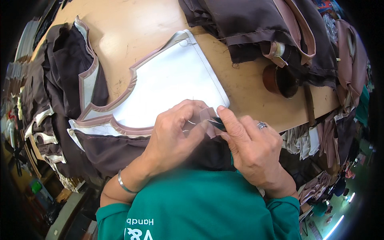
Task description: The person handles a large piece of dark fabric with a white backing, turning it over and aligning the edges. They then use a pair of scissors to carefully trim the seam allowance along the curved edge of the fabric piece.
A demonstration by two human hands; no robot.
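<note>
My left hand (176,130) pinches a small mauve fabric strip (207,115) between thumb and fingers. Pressed up against the strip is a pair of small dark snips (218,125) with a thin metal blade, gripped by my right hand (254,146); the fingers hide most of the snips. Just beyond both hands lies a white panel (166,82) with mauve binding along its curved edge and a stitch line down its right side. Dark brown fabric (110,150) borders the panel's near side and runs under my left hand.
Folded dark brown cloth (256,20) with mauve straps is heaped at the far right, beside a round brown open container (278,80). More dark brown pieces with pale edges (60,72) lie at the left. Cloth bundles (302,140) hang below the tan table's (132,24) right edge.
</note>
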